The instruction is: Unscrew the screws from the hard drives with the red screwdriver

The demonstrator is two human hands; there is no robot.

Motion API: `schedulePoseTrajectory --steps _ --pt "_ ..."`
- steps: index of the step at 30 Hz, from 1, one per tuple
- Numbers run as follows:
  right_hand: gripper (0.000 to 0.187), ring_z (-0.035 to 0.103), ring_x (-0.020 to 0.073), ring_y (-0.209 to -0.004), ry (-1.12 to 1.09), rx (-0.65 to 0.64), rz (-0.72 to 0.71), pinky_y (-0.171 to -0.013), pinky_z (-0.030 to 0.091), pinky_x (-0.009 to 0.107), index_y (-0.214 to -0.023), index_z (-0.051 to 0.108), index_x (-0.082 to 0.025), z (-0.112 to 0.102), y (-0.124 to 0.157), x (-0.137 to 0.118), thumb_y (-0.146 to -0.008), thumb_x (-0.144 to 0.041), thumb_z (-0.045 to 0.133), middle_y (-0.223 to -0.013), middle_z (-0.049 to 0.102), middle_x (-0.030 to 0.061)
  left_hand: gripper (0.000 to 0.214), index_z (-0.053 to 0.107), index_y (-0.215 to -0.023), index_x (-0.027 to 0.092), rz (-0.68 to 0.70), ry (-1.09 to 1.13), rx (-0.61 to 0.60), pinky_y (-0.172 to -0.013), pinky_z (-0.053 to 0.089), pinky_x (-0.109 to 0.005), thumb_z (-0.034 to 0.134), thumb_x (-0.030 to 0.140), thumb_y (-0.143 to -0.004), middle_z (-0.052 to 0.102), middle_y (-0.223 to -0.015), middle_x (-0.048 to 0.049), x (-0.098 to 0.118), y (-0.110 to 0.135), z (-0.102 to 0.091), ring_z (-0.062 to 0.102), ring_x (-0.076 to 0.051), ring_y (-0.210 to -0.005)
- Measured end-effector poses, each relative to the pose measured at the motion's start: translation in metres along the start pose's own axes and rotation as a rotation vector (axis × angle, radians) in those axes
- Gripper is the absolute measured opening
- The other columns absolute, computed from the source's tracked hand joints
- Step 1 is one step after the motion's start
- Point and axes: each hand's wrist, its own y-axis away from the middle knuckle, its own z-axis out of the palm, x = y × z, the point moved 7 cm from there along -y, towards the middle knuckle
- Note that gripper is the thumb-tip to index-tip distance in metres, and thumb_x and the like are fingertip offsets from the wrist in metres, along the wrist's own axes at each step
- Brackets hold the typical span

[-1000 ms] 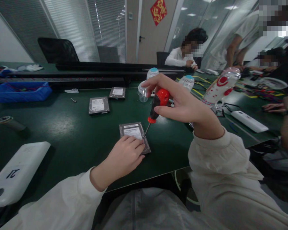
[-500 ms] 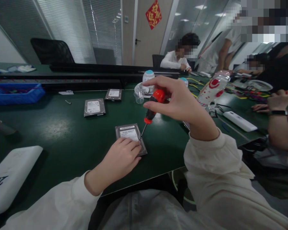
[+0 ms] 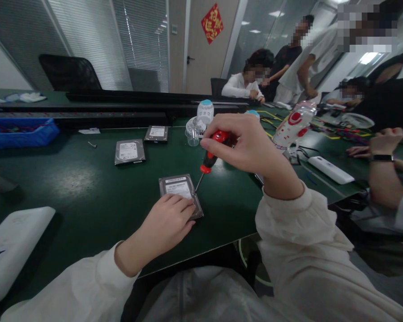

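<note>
A hard drive lies label up on the green table before me. My left hand covers its near part, fingers bent over the top and thumb low by the near edge, holding it down. In my right hand is a screwdriver with a red and black handle, gripped from above between thumb and curled fingers. The shaft slants down to the drive's right edge, its tip beside my left fingertips. Whether a screw sits under the tip is too small to tell.
Two more hard drives, a larger one and a smaller one, lie farther back. Around them are a blue bin, a small screw-like piece, a clear cup and a white power bank. Co-workers sit and stand beyond.
My right index finger has come down from its raised position and my fingers have closed more around the handle. The screwdriver tip stays at the drive's edge; my left hand keeps its place.
</note>
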Motion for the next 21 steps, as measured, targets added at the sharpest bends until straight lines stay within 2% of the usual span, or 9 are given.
schedulePoseTrajectory --steps 2,3,6,9,11,13,16,21 --pt "0.03 0.054 0.0135 -0.068 0.018 0.024 0.024 -0.073 0.043 0.032 -0.075 0.064 -0.018 0.003 -0.002 0.003 -0.098 -0.038 0.064 -0.07 0.064 0.0006 0.022 0.077 -0.115 0.014 -0.002 0.001 -0.007 -0.09 0.056 -0.045 0.076 0.024 -0.095 0.081 -0.115 -0.0111 0.0 -0.001 0.0 0.074 -0.03 -0.102" --pt "0.028 0.055 0.0139 -0.069 0.018 0.027 0.029 -0.074 0.044 0.032 -0.076 0.064 -0.019 0.004 -0.002 0.003 -0.098 -0.037 0.064 -0.071 0.065 0.0008 0.022 0.077 -0.115 0.014 -0.004 0.0 -0.013 -0.09 0.056 -0.045 0.076 0.024 -0.095 0.081 -0.115 -0.0112 0.0 -0.001 0.0 0.074 -0.03 -0.102" --pt "0.012 0.063 0.018 -0.082 -0.007 0.008 -0.005 -0.082 0.049 0.035 -0.1 0.068 -0.018 0.006 -0.002 0.003 -0.095 -0.025 0.06 -0.095 0.074 0.0055 0.021 0.077 -0.114 0.014 -0.009 -0.005 -0.032 -0.09 0.056 -0.045 0.075 0.024 -0.096 0.08 -0.116 -0.0114 -0.001 -0.001 0.002 0.074 -0.03 -0.103" --pt "0.028 0.065 0.0215 -0.096 -0.004 -0.048 -0.05 -0.09 0.05 0.038 -0.118 0.064 -0.018 0.007 -0.001 0.0 -0.091 -0.02 0.056 -0.113 0.072 0.0089 0.021 0.077 -0.114 0.014 -0.01 -0.004 -0.029 -0.09 0.056 -0.045 0.075 0.024 -0.096 0.08 -0.115 -0.0111 -0.001 -0.001 0.002 0.073 -0.03 -0.103" --pt "0.025 0.064 0.0227 -0.095 0.043 -0.068 -0.02 -0.09 0.049 0.039 -0.117 0.062 -0.019 0.008 0.0 0.001 -0.093 -0.024 0.057 -0.109 0.07 0.0085 0.021 0.077 -0.114 0.014 -0.011 -0.002 -0.019 -0.09 0.056 -0.046 0.076 0.024 -0.095 0.081 -0.115 -0.0107 -0.001 0.0 0.002 0.074 -0.03 -0.103" --pt "0.021 0.063 0.023 -0.088 0.126 -0.06 0.057 -0.086 0.048 0.038 -0.11 0.063 -0.02 0.008 0.0 0.007 -0.097 -0.036 0.061 -0.095 0.068 0.0053 0.021 0.077 -0.114 0.014 -0.009 -0.006 -0.018 -0.09 0.056 -0.046 0.076 0.025 -0.096 0.081 -0.115 -0.0107 0.0 0.0 0.001 0.074 -0.03 -0.103" --pt "0.027 0.058 0.0213 -0.077 0.193 -0.034 0.119 -0.081 0.046 0.037 -0.103 0.062 -0.022 0.007 0.0 0.013 -0.093 -0.046 0.071 -0.077 0.059 0.0002 0.021 0.077 -0.114 0.014 -0.006 -0.011 -0.023 -0.09 0.056 -0.044 0.075 0.026 -0.096 0.081 -0.114 -0.0106 0.0 -0.001 0.0 0.074 -0.03 -0.103" --pt "0.039 0.06 0.0195 -0.084 -0.03 -0.105 0.007 -0.081 0.048 0.035 -0.125 0.056 -0.022 0.008 0.001 0.006 -0.089 -0.03 0.068 -0.098 0.066 0.0025 0.021 0.077 -0.114 0.014 -0.005 -0.004 -0.026 -0.09 0.056 -0.045 0.075 0.025 -0.096 0.081 -0.114 -0.0106 0.0 -0.002 -0.001 0.074 -0.03 -0.103"
